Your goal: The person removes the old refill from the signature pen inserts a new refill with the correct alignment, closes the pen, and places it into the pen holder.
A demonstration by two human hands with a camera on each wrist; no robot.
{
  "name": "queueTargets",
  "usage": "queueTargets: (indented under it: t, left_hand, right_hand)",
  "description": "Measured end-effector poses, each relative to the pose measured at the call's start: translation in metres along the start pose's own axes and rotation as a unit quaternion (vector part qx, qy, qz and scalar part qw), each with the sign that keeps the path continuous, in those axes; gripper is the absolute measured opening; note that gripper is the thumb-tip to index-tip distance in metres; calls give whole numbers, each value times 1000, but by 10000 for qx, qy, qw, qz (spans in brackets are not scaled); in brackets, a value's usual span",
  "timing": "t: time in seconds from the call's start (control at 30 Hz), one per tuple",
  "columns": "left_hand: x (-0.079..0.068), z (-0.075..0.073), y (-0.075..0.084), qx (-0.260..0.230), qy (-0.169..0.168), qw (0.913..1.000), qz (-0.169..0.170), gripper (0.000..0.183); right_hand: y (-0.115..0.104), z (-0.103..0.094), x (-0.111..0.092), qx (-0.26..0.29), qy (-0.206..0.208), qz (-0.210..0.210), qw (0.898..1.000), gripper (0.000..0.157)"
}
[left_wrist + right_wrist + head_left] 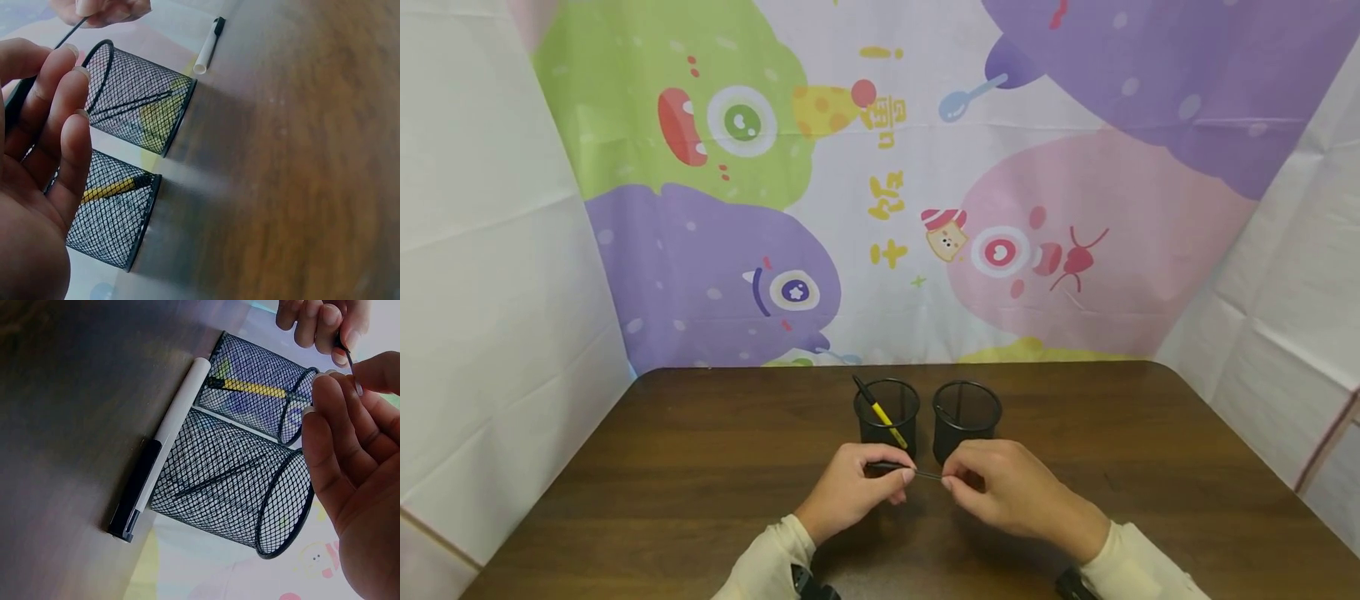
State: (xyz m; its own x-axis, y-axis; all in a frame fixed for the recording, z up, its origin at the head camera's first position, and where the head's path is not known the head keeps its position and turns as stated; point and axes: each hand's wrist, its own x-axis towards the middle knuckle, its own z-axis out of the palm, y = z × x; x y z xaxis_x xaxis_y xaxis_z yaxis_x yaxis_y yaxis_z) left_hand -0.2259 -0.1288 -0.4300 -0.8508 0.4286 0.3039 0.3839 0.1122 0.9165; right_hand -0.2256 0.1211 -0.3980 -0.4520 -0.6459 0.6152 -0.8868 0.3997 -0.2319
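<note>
My left hand (861,486) holds a black pen section (883,467) between thumb and fingers. A thin dark pen refill (928,475) runs from it across to my right hand (1007,492), whose thumb and fingertips pinch its far end. Both hands are in front of two black mesh pen cups. Inside the left cup (250,415) leans a yellow pen with black ends (883,412). The right cup (219,475) holds a thin dark stick (219,478). Beside that cup lies a white pen barrel with a black cap (159,447); its hollow end shows in the left wrist view.
The brown wooden table (662,475) ends at a printed cartoon cloth (887,317) behind the cups. White cloth panels (497,292) stand along both sides. Dark straps (808,583) sit at the wrists, by the pale sleeves.
</note>
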Motion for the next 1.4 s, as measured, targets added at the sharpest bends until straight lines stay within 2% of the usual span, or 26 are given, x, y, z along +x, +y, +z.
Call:
queueTargets:
  t: [0.73,1.4]
  left_hand:
    - [1,-2,-3,-91,191,9995,230,14]
    - [1,-3,-4,-36,423,9985,336,12]
  right_hand:
    - [4,-2,0,-245,185,103,9995,25]
    - [7,-4,-2,-43,245,38,9997,27]
